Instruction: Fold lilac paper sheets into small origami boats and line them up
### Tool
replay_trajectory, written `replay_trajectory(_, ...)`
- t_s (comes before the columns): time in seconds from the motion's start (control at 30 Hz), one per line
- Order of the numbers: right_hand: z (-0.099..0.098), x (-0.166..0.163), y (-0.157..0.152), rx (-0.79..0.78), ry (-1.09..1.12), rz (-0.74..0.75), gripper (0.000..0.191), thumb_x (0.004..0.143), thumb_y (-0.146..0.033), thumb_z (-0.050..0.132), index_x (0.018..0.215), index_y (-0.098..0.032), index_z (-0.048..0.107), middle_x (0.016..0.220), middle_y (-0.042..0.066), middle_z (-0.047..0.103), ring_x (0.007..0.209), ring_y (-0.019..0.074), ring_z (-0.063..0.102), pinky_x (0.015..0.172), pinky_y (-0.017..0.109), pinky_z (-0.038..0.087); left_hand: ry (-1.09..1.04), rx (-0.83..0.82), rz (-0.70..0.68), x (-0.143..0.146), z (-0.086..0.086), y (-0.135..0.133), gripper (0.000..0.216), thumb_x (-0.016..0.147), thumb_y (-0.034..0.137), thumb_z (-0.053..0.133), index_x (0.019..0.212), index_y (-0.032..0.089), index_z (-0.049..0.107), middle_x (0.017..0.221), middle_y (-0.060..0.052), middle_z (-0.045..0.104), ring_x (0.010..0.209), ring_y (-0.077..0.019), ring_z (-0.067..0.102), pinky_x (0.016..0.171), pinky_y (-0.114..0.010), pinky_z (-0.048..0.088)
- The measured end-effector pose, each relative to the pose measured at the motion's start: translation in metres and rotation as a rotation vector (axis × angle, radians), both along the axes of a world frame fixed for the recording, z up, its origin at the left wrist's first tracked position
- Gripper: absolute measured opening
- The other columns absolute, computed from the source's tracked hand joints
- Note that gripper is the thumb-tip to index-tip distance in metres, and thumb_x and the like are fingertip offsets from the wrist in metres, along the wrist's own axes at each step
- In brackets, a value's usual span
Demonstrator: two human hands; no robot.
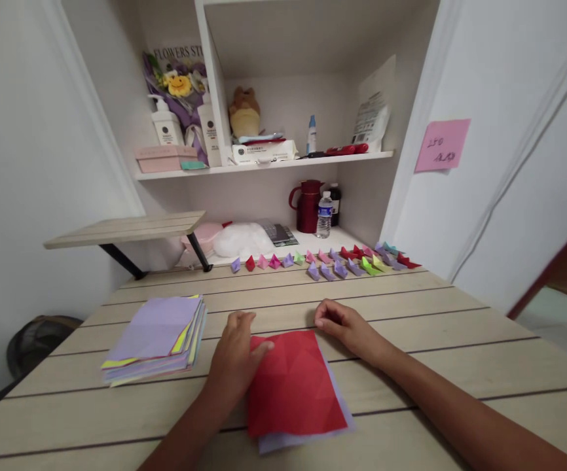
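A square red sheet of paper [293, 386], marked with fold creases, lies on the table in front of me. Beneath it a purple sheet [283, 442] shows along the right and lower edges. My left hand [234, 350] is at the red sheet's upper left corner, its thumb resting on the paper. A gap shows between that thumb and the fingers, so the hand is open. Just past the upper right corner, my right hand [341, 322] is on or just above the table with its fingers curled closed; nothing shows in them.
To the left is a stack of coloured paper [158, 330], purple on top. Small folded paper boats [274, 261] line the table's back edge. A raised wooden shelf [131, 229] stands at the back left. Behind are a dark red jug [308, 208] and a water bottle [324, 216].
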State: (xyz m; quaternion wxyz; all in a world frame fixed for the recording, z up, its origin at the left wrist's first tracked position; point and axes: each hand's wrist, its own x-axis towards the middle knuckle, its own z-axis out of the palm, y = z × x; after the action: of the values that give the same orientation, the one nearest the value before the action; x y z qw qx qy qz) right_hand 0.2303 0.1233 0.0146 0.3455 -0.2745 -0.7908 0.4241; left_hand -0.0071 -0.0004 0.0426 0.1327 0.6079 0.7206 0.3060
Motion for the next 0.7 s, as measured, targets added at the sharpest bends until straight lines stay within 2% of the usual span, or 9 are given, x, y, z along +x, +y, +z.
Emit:
replay_trajectory(0.1, -0.005, -0.001, 0.003, -0.022, 0.003, -0.003, 0.025, 0.091, -0.043, 0.058, 0.101, -0.020, 0.062, 0.080, 0.000, 0.056, 0.072, 0.0165, 0.051, 0.068, 0.028, 0.042, 0.063, -0.042, 0.039, -0.004, -0.001, -0.001, 0.025, 0.074, 0.024, 0.071, 0.098, 0.020, 0.064, 0.115, -0.008, 0.058, 0.115, -0.0262, 0.056, 0.101, -0.041, 0.044)
replay_trajectory(0.17, -0.007, -0.001, 0.003, -0.032, -0.014, -0.001, 0.029, 0.089, -0.043, 0.059, 0.107, -0.021, 0.063, 0.080, 0.000, 0.057, 0.072, 0.0165, 0.051, 0.067, 0.028, 0.041, 0.082, -0.064, 0.060, -0.005, -0.002, 0.000, 0.023, 0.081, 0.029, 0.070, 0.100, 0.018, 0.064, 0.114, -0.007, 0.061, 0.109, -0.0240, 0.058, 0.096, -0.044, 0.048)
replay_trajectory(0.3, -0.006, 0.000, 0.003, -0.043, -0.051, 0.001, 0.032, 0.088, -0.046, 0.059, 0.105, -0.020, 0.066, 0.084, 0.002, 0.063, 0.075, 0.0184, 0.054, 0.069, 0.030, 0.043, 0.035, -0.078, 0.111, -0.003, -0.002, 0.000, 0.035, 0.092, 0.040, 0.060, 0.119, 0.018, 0.059, 0.120, -0.007, 0.063, 0.101, -0.0200, 0.063, 0.086, -0.043, 0.055)
replay_trajectory(0.4, -0.005, 0.002, 0.003, -0.049, -0.058, 0.021, 0.033, 0.087, -0.048, 0.060, 0.103, -0.021, 0.068, 0.088, 0.004, 0.067, 0.082, 0.0221, 0.058, 0.076, 0.034, 0.046, -0.024, -0.062, 0.121, 0.000, 0.008, -0.009, 0.024, 0.091, 0.037, 0.061, 0.104, 0.016, 0.064, 0.106, -0.004, 0.067, 0.093, -0.0174, 0.064, 0.083, -0.039, 0.055)
replay_trajectory(0.43, -0.005, 0.003, 0.003, -0.052, -0.058, 0.030, 0.033, 0.086, -0.049, 0.061, 0.102, -0.021, 0.068, 0.089, 0.005, 0.068, 0.084, 0.0233, 0.059, 0.078, 0.035, 0.046, -0.048, -0.050, 0.123, -0.001, 0.014, -0.014, 0.020, 0.092, 0.035, 0.059, 0.094, 0.016, 0.065, 0.096, -0.002, 0.068, 0.087, -0.0160, 0.065, 0.081, -0.037, 0.055)
replay_trajectory(0.5, -0.005, 0.004, 0.004, -0.060, -0.063, 0.053, 0.033, 0.087, -0.049, 0.060, 0.102, -0.021, 0.069, 0.093, 0.006, 0.069, 0.089, 0.0256, 0.060, 0.083, 0.038, 0.046, -0.104, -0.021, 0.138, -0.008, 0.032, -0.024, 0.023, 0.094, 0.033, 0.054, 0.079, 0.018, 0.062, 0.073, 0.003, 0.064, 0.073, -0.0138, 0.063, 0.072, -0.030, 0.053)
replay_trajectory(0.57, -0.008, 0.004, 0.006, -0.056, -0.104, 0.051, 0.033, 0.089, -0.051, 0.059, 0.102, -0.022, 0.069, 0.097, 0.005, 0.069, 0.093, 0.0263, 0.061, 0.086, 0.038, 0.045, -0.162, 0.011, 0.182, -0.027, 0.055, -0.033, 0.028, 0.096, 0.036, 0.047, 0.078, 0.020, 0.061, 0.062, 0.006, 0.058, 0.062, -0.0129, 0.060, 0.062, -0.027, 0.051)
replay_trajectory(0.63, -0.010, 0.004, 0.008, -0.049, -0.128, 0.051, 0.035, 0.089, -0.052, 0.058, 0.104, -0.022, 0.069, 0.101, 0.006, 0.069, 0.095, 0.0266, 0.060, 0.087, 0.038, 0.045, -0.196, 0.049, 0.270, -0.056, 0.081, -0.039, 0.026, 0.096, 0.038, 0.048, 0.087, 0.019, 0.063, 0.073, 0.003, 0.063, 0.068, -0.0134, 0.061, 0.067, -0.030, 0.052)
replay_trajectory(0.7, -0.011, 0.004, 0.010, -0.046, -0.134, 0.054, 0.036, 0.090, -0.053, 0.058, 0.105, -0.022, 0.069, 0.102, 0.006, 0.069, 0.096, 0.0268, 0.061, 0.087, 0.038, 0.045, -0.252, 0.045, 0.360, -0.089, 0.102, -0.043, 0.029, 0.092, 0.041, 0.058, 0.108, 0.017, 0.062, 0.102, -0.004, 0.067, 0.087, -0.0164, 0.065, 0.078, -0.037, 0.056)
